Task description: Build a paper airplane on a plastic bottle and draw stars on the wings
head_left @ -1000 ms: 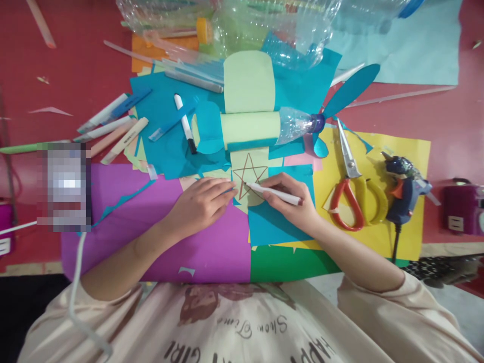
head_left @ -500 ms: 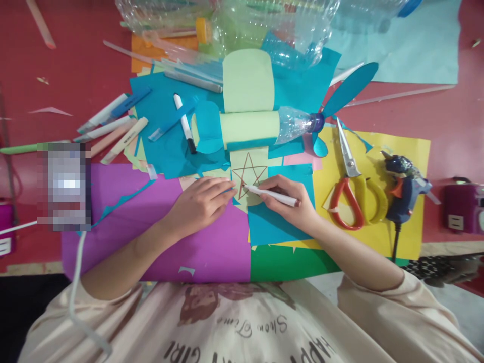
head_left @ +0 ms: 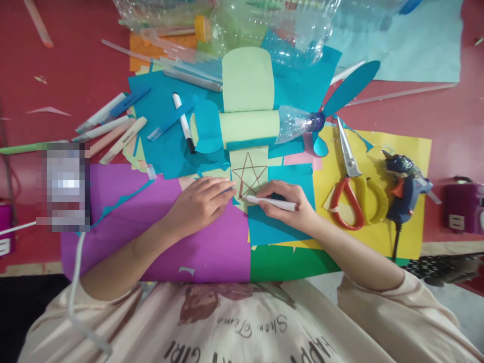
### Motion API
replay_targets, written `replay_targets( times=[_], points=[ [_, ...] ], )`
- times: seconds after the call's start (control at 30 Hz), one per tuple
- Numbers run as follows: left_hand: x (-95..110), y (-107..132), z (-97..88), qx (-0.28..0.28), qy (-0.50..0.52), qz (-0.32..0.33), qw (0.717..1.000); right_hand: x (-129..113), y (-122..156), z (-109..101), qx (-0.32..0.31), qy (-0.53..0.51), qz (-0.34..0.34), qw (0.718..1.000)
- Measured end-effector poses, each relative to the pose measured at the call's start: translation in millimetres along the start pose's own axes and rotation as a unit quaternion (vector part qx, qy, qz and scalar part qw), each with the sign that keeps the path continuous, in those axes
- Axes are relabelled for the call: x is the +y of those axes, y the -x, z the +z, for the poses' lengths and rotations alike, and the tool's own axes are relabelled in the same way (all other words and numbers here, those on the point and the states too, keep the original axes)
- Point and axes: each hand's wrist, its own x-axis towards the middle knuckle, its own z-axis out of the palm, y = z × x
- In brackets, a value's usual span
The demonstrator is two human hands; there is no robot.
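Note:
My right hand grips a white marker with a dark reddish end. Its tip touches the lower left point of a brown star outline. That star is drawn on a pale green paper flap, part of a toy plane made of a plastic bottle wrapped in green paper. A blue paper propeller sits at the bottle's purple cap. My left hand lies flat, fingers stretched out, by the flap's left edge. Something blue shows at its fingertips; I cannot tell what it is.
Scissors and a blue glue gun lie on yellow paper at the right. Several markers are scattered at the left, near a blurred-out device. Clear plastic bottles lie at the back. Purple paper covers the front left.
The marker tip has moved down and slightly left, from inside the star's lower part to its lower left point. My right hand has shifted down a little; the left has stayed put.

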Motion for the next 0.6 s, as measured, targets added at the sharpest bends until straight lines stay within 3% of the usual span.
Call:
replay_targets(
  times=[0.1, 0.27, 0.6],
  points=[
    [-0.3, 0.0, 0.2, -0.001, -0.010, 0.000, 1.000, 0.7, 0.7, 0.2, 0.010, -0.021, 0.030, 0.999],
    [0.1, 0.0, -0.5, 0.001, -0.017, 0.001, 1.000, 1.2, 0.7, 2.4, 0.082, -0.064, 0.108, 0.989],
    [0.6, -0.8, 0.1, 0.004, -0.008, 0.002, 1.000, -0.2, -1.2, 3.1, 0.080, -0.057, 0.102, 0.990]
  ],
)
